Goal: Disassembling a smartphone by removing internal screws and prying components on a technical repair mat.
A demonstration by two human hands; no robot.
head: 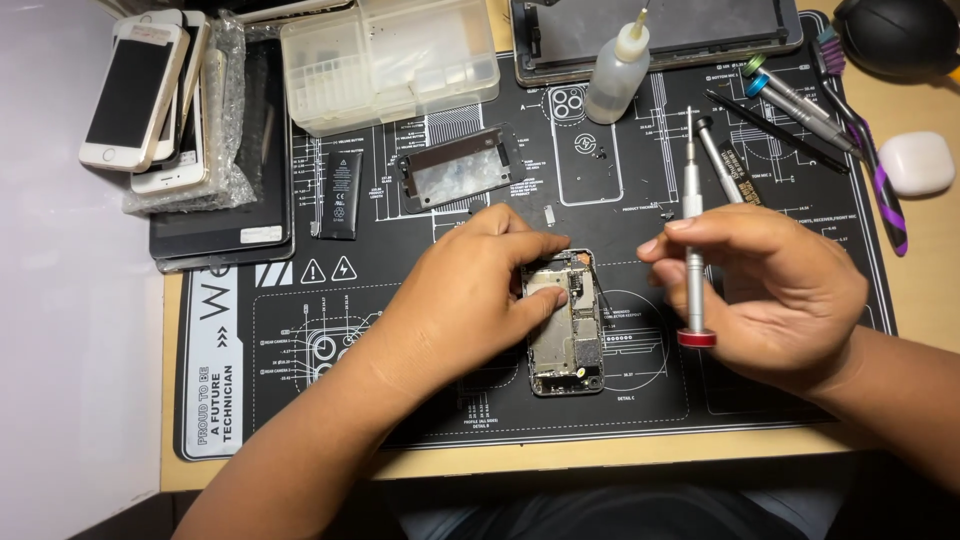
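1. Your left hand (470,290) lies on the opened phone (567,325), fingers pressed down on its top part to keep it from moving.
2. Your right hand (775,290) pinches a thin silver screwdriver (694,230) with a red ring at its bottom end, held upright just to the right of the phone.
3. The phone sits near the middle of the black work mat (300,300), closer to its front edge. Its back is off, and you can see shiny metal bits inside.
4. Its screws are too small to see here. One could roll off the smooth mat and get lost.
5. The sharp tip could slip and scratch the metal parts.
6. A flat black battery (341,193) and a grey metal frame (460,170) lie toward the back edge, near a soft plastic bottle (617,75).
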